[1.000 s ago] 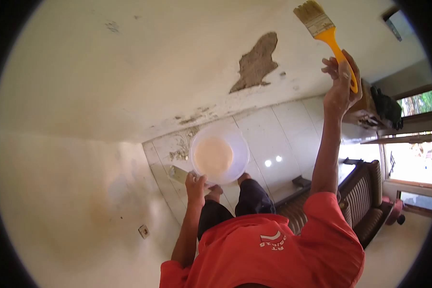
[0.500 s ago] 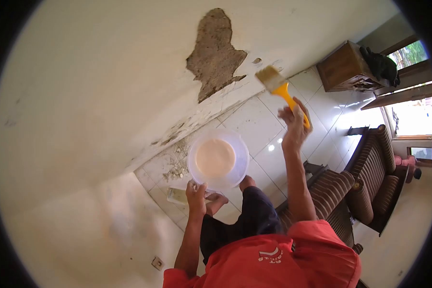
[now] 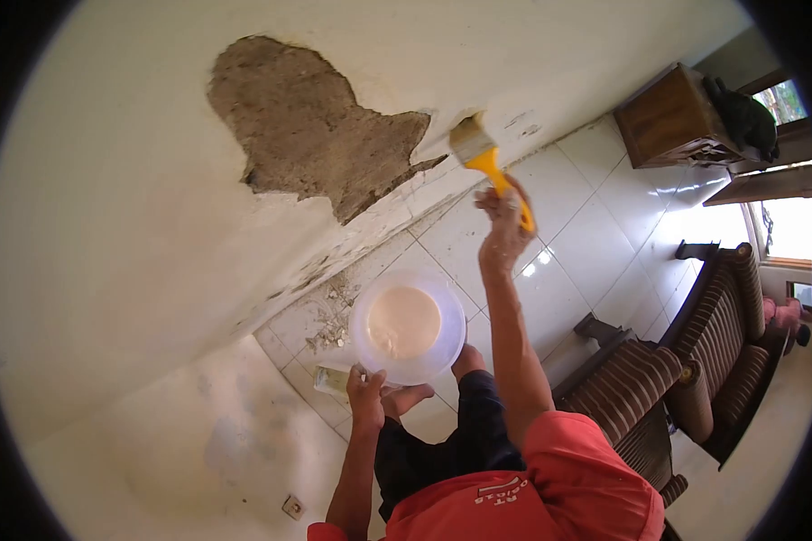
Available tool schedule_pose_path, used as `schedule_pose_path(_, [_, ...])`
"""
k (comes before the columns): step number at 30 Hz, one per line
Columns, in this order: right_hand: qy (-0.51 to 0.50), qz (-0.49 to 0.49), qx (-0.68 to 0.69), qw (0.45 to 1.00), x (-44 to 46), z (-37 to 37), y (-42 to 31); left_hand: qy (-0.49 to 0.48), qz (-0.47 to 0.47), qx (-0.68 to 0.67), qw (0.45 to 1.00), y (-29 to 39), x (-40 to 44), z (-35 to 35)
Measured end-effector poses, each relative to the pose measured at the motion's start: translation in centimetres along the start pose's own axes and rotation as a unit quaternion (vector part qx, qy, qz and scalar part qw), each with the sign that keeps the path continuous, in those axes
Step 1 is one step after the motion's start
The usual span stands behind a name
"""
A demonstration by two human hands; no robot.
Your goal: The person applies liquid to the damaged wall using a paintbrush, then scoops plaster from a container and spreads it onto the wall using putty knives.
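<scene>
My right hand (image 3: 507,221) is closed round the yellow handle of a paintbrush (image 3: 484,159). The wide, pale bristles are up at the wall (image 3: 135,162), just right of a large patch of bare, broken plaster (image 3: 307,117); whether they touch the wall I cannot tell. Low in front of me, my left hand (image 3: 366,389) grips the near rim of a translucent plastic bowl (image 3: 451,347). Inside the bowl lies a cream-coloured liquid (image 3: 404,317).
Plaster crumbs (image 3: 329,334) lie on the white tiled floor (image 3: 514,261) along the wall's foot. A clear container (image 3: 331,380) is beside my foot. Striped armchairs (image 3: 622,379) stand at right, a wooden cabinet (image 3: 663,117) at the far end. A socket (image 3: 293,507) is low on the side wall.
The paintbrush has moved left and in toward the wall with my right hand. My view has shifted, so the bare patch shows larger and further left. My left hand keeps the bowl.
</scene>
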State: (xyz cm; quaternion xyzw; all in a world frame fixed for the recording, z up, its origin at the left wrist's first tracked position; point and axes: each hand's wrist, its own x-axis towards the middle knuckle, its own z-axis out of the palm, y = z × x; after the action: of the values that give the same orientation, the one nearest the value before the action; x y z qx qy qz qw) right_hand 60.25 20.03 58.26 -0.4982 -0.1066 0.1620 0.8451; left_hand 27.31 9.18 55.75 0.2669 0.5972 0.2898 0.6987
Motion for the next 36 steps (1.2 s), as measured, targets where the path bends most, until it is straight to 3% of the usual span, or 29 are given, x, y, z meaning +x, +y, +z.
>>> schedule_pose_path(2, [-0.007, 0.029, -0.020, 0.999, 0.0, -0.4, 0.2, 0.010, -0.008, -0.002, 1.000, 0.0, 0.1, 0.8])
schedule_pose_path(6, [0.028, -0.007, -0.114, 0.993, 0.2, -2.0, -1.8, 0.015, -0.029, -0.009, 0.999, -1.5, 1.8, 0.6])
schedule_pose_path(8, [-0.034, -0.065, -0.114, 0.991, 0.2, -1.8, -0.9, 0.001, -0.025, -0.015, 1.000, -2.6, 3.4, 0.2])
schedule_pose_path(10, [-0.056, -0.015, -0.113, 0.992, -0.1, -1.2, 0.6, -0.017, -0.027, 0.007, 0.999, -3.4, 4.9, -0.1])
schedule_pose_path(15, [-0.040, -0.043, -0.077, 0.995, -0.9, -2.2, 0.9, -0.059, -0.009, 0.026, 0.998, -5.8, 8.9, 0.3])
schedule_pose_path(20, [-0.029, 0.008, -0.125, 0.992, -0.8, -8.4, 1.2, -0.106, 0.012, 0.084, 0.991, -8.6, 14.2, 3.7])
schedule_pose_path(22, [-0.109, 0.119, -0.263, 0.951, -0.8, -13.2, 0.6, -0.126, 0.029, 0.066, 0.989, -11.9, 17.3, 4.3])
schedule_pose_path(24, [-0.284, 0.059, -0.348, 0.891, -0.2, -15.3, 3.3, -0.142, 0.031, 0.047, 0.988, -14.3, 19.9, 6.6])
schedule_pose_path(28, [-0.559, 0.022, -0.558, 0.614, 1.4, -19.8, 14.7, -0.157, 0.000, 0.070, 0.985, -17.4, 23.8, 9.9])
schedule_pose_path(29, [-0.553, 0.016, -0.559, 0.617, 1.9, -20.7, 16.0, -0.163, 0.005, 0.072, 0.984, -18.1, 25.0, 10.8])
schedule_pose_path(31, [-0.660, 0.042, -0.644, 0.384, 2.6, -22.4, 18.7, -0.163, 0.004, 0.061, 0.985, -20.0, 26.8, 12.1])
schedule_pose_path(32, [-0.658, 0.038, -0.646, 0.386, 3.0, -23.4, 19.3, -0.165, 0.009, 0.062, 0.984, -21.1, 27.9, 12.6])
schedule_pose_path(34, [-0.601, -0.032, -0.577, 0.552, 4.1, -25.5, 19.8, -0.190, 0.009, 0.041, 0.981, -23.2, 30.1, 13.7])
schedule_pose_path(35, [-0.599, -0.041, -0.581, 0.550, 4.7, -26.6, 21.2, -0.200, 0.007, 0.043, 0.979, -24.1, 31.2, 14.3])
schedule_pose_path(36, [-0.631, -0.025, -0.614, 0.474, 5.2, -27.5, 22.6, -0.206, 0.013, 0.040, 0.978, -25.2, 32.2, 14.7])
